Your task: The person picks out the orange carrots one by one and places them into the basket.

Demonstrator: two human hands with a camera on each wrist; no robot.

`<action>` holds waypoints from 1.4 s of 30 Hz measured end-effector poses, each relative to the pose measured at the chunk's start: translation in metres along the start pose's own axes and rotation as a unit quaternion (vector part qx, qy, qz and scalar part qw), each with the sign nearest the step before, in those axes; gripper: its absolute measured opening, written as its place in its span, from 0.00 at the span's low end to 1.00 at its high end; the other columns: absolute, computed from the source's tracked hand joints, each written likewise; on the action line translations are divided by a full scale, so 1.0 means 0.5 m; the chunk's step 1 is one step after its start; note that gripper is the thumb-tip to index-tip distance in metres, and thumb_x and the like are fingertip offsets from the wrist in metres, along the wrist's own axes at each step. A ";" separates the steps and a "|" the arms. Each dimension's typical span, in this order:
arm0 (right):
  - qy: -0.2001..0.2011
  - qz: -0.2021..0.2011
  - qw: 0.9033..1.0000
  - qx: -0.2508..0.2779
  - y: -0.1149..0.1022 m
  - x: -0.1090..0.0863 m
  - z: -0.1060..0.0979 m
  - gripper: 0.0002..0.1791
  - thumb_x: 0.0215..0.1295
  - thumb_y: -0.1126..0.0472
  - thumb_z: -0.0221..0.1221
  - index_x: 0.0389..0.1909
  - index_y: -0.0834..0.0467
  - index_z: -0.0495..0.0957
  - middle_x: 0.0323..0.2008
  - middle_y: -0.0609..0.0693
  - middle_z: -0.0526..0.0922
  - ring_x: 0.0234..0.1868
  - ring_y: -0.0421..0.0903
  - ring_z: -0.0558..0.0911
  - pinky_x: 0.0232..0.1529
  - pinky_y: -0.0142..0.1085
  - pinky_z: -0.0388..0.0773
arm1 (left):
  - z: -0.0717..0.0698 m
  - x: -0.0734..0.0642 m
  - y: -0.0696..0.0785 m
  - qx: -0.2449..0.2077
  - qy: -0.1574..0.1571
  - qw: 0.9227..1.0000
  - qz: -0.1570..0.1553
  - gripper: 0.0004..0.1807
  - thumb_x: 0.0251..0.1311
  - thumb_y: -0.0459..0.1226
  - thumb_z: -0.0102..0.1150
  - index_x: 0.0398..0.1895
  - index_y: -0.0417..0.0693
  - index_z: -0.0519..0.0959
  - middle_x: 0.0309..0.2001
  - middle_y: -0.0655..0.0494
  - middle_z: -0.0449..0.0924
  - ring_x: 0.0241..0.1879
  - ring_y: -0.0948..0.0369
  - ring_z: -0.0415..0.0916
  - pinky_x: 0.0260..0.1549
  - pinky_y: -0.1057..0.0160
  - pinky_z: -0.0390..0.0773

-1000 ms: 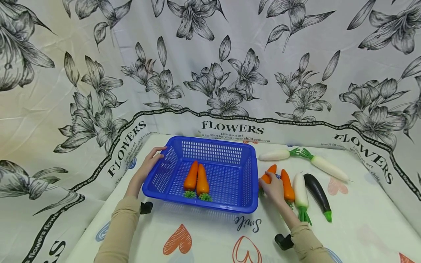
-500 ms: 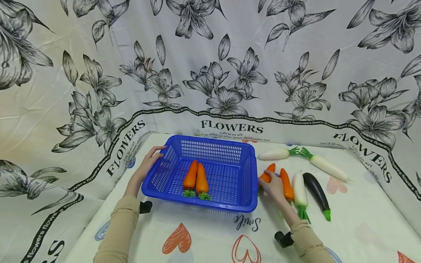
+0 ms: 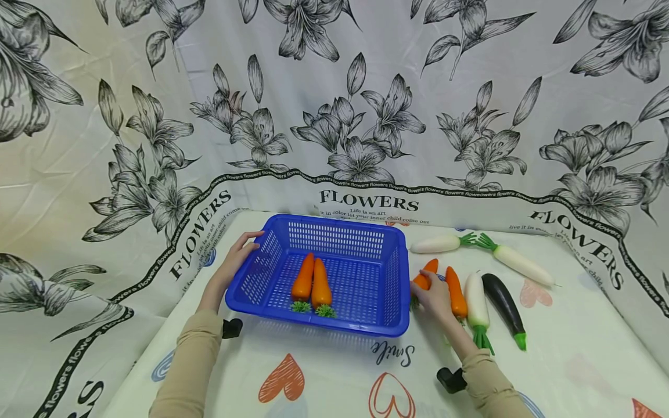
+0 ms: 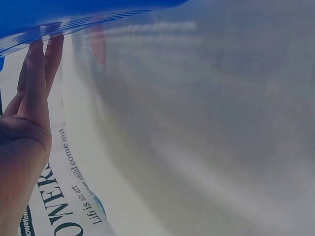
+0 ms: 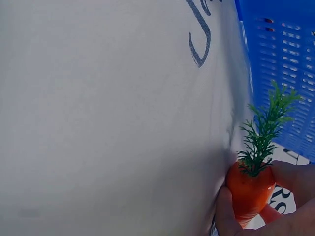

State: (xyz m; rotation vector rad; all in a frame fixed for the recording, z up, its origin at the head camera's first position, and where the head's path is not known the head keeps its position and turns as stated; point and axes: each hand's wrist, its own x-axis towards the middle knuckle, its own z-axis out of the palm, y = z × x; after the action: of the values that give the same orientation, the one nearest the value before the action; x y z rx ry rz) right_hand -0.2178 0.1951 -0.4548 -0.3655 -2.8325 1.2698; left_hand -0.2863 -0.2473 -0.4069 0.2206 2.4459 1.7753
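Note:
My left hand (image 3: pixel 236 259) rests at the left rim of a blue plastic basket (image 3: pixel 334 326). In the left wrist view, its fingers (image 4: pixel 35 78) reach up fairly straight and touch the blue edge. Two orange carrots (image 3: pixel 322 284) with green tops lie side by side in the basket. To the right of the basket, my right hand (image 3: pixel 435 294) grips a third carrot (image 3: pixel 430 267), partly hidden by the hand. The right wrist view shows thumb and fingers round this carrot (image 5: pixel 250 189), its leafy top pointing up beside the basket wall (image 5: pixel 283 64).
Right of my right hand lie another carrot (image 3: pixel 456 293), a white radish (image 3: pixel 477 302) and an eggplant (image 3: pixel 503 307). Two more white radishes (image 3: pixel 436 244) lie behind them. A flower-printed curtain (image 3: pixel 366 116) stands behind the patterned tablecloth (image 3: pixel 334 377).
Almost nothing differs. Both hands, the basket and the carrots keep their places; only the head view shifts very slightly.

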 end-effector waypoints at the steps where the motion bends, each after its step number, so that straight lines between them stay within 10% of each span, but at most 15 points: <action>1: 0.001 0.000 1.000 0.000 0.000 0.000 0.000 0.31 0.65 0.54 0.55 0.65 0.67 0.63 0.61 0.72 0.67 0.54 0.61 0.71 0.59 0.54 0.65 | 0.000 0.000 0.000 0.001 0.001 1.000 0.000 0.25 0.70 0.37 0.39 0.69 0.42 0.59 0.72 0.43 0.52 0.62 0.44 0.60 0.48 0.62 0.65; 29: 0.017 0.001 1.000 0.000 0.005 -0.011 0.010 0.30 0.66 0.55 0.53 0.66 0.64 0.62 0.62 0.73 0.65 0.60 0.66 0.62 0.60 0.58 0.60 | 0.002 0.000 0.000 0.004 -0.001 1.000 0.010 0.24 0.70 0.36 0.39 0.68 0.41 0.60 0.72 0.42 0.53 0.63 0.45 0.59 0.51 0.59 0.64; 42: 0.062 -0.048 0.997 0.017 0.017 -0.014 0.006 0.29 0.65 0.54 0.55 0.65 0.62 0.66 0.57 0.68 0.71 0.52 0.58 0.67 0.47 0.44 0.63 | -0.001 -0.005 -0.002 0.010 -0.002 1.000 0.011 0.24 0.71 0.37 0.39 0.69 0.41 0.59 0.71 0.39 0.54 0.60 0.44 0.63 0.46 0.64 0.68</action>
State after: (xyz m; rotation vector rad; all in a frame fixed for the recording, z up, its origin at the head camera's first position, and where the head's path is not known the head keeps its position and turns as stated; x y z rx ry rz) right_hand -0.2093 0.1968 -0.4624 -0.2938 -2.6867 1.2312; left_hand -0.2842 -0.2485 -0.4077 0.2542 2.4683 1.7576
